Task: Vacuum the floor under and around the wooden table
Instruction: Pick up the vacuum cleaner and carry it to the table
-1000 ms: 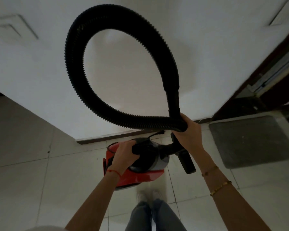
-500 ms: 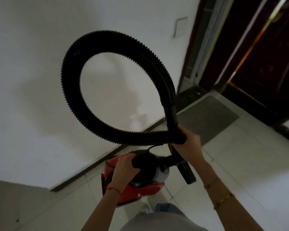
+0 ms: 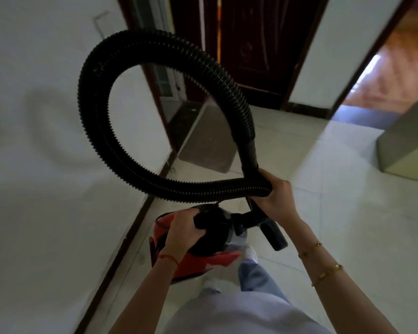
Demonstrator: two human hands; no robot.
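hallway w/ pale glossy floor tiles (image 3: 323, 213), thin grout lines, some glare toward the right. white wall (image 3: 34, 165) runs along the left, dark baseboard (image 3: 130, 227) at its foot. a soft shadow of the hose loop shows on the wall. dark reddish wooden door (image 3: 251, 44) ahead, grey doormat (image 3: 208, 143) on the tiles just in front of the door area. to the right an open doorway (image 3: 384, 75) into a room w/ warm orange-brown floor, brightly lit. greenish-grey boxy furniture piece (image 3: 405, 145) at right edge, can't tell what it is.

red and black canister vacuum (image 3: 203, 249) is carried off the floor, low centre of view, beside the left wall. left hand (image 3: 181, 232) is curled round the black top handle of the vacuum; red string (image 3: 169, 259) on that wrist. right hand (image 3: 275, 191) grips the black ribbed hose (image 3: 101, 131) where the loop crosses itself, holding both strands bundled together; hose arcs up in a big loop in front of the camera. short black nozzle end (image 3: 275, 237) hangs below the right hand. two gold bracelets (image 3: 323, 261) on right forearm.

person's jeans leg (image 3: 258, 276) and white shoe (image 3: 251, 253) visible below the vacuum. wooden table not seen in this view.
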